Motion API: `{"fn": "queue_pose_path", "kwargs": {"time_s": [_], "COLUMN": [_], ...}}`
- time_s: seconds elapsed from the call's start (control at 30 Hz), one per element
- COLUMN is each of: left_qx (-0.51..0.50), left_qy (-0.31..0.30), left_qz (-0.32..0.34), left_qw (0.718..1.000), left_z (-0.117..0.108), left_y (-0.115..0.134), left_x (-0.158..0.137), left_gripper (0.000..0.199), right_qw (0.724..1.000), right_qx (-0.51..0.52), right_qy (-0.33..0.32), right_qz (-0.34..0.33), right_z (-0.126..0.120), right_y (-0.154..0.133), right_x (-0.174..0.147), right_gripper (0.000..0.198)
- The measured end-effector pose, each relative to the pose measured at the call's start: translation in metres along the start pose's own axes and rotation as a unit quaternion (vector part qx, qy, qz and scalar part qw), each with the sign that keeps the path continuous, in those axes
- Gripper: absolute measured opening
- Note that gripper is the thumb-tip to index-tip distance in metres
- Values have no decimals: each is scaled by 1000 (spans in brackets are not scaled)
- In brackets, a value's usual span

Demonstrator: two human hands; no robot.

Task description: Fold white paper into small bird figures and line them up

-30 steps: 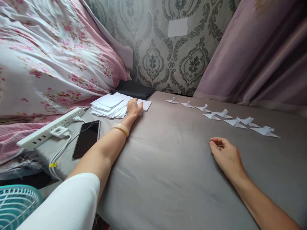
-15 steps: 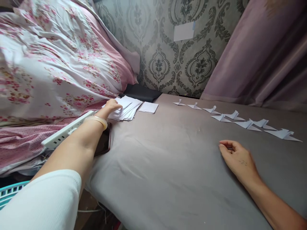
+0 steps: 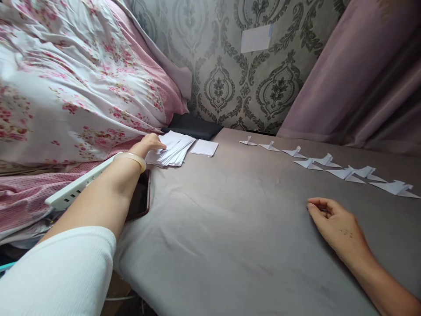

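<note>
At the far left of the bed-like surface, my left hand (image 3: 151, 143) has its fingers closed at the left edge of a fanned pile of white paper sheets (image 3: 176, 149). Its thumb is hidden, and the fingertips press on the paper. A smaller neat stack of white paper (image 3: 204, 148) lies just right of the pile. My right hand (image 3: 337, 224) rests on the grey sheet (image 3: 237, 228) with thumb and forefinger together, fingers curled and nothing visible in them. Beyond it, several folded white paper birds (image 3: 309, 163) stand in slanting rows.
A phone (image 3: 141, 197) lies under my left forearm, beside a white power strip (image 3: 77, 186). Floral bedding (image 3: 108, 83) rises at the left. A black folded item (image 3: 194, 126) sits behind the paper. The patterned wall (image 3: 219, 85) and a mauve curtain (image 3: 322, 74) border the back.
My left hand has shifted slightly left, at the pile's edge; the sheet that lay askew under its fingers is no longer distinct. My right hand keeps its curled pose. The view has shifted a little.
</note>
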State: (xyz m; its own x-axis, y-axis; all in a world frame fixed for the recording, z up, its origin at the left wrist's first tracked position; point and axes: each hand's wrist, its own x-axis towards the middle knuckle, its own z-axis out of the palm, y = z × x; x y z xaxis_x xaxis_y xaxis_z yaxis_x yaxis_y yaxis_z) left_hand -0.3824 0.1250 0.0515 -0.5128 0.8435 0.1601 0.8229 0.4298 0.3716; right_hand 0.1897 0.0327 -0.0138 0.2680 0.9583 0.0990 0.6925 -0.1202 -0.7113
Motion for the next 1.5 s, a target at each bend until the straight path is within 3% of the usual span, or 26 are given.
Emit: {"fn": "queue_pose_path", "kwargs": {"time_s": [0.17,0.37,0.5,0.6,0.7,0.77,0.9,0.97,1.03,1.1,1.17,1.23,1.37,1.43,1.5], "left_qx": [70,47,-39,-122,-252,-319,-452,-607,-658,-651,-637,-617,-617,-620,-614], "left_qy": [-29,-7,18,83,179,190,93,-86,-253,-398,-481,-533,-561,-552,-527], "left_qz": [-32,-61,-66,-72,-75,-50,30,62,82,101,112,109,61,53,66], "left_qw": [997,997,997,986,948,927,886,787,705,638,592,569,549,555,584], "left_z": [2,3,-1,-10,-25,-33,-26,-8,15,38,58,73,87,87,87], "left_y": [-1,-2,-12,-15,1,26,102,143,181,211,234,250,260,257,252], "left_x": [2,0,-15,-28,-36,-42,-77,-112,-153,-195,-228,-249,-256,-252,-250], "left_gripper": [14,13,7,6,8,10,12,16,21,24,22,20,35,49,48], "right_qw": [1000,1000,1000,1000,1000,999,994,984,962,924,872,850,885,901,910], "right_qx": [-14,0,-3,-4,8,28,90,171,264,362,450,478,434,407,383], "right_qy": [-7,-11,-4,-10,-4,9,32,4,-54,-119,-192,-223,-167,-151,-156], "right_qz": [15,-1,1,0,-15,-27,-49,-49,-30,-19,-10,-1,14,13,8], "right_z": [2,1,1,0,0,2,4,1,-5,-13,-19,-21,-16,-12,-10], "right_y": [-1,1,-2,-5,-4,-3,-5,-10,-18,-26,-32,-34,-31,-29,-29], "right_x": [0,2,1,-1,-1,0,-2,-8,-17,-25,-31,-34,-34,-33,-33], "right_gripper": [39,37,35,33,31,30,28,33,41,46,49,47,38,35,32]}}
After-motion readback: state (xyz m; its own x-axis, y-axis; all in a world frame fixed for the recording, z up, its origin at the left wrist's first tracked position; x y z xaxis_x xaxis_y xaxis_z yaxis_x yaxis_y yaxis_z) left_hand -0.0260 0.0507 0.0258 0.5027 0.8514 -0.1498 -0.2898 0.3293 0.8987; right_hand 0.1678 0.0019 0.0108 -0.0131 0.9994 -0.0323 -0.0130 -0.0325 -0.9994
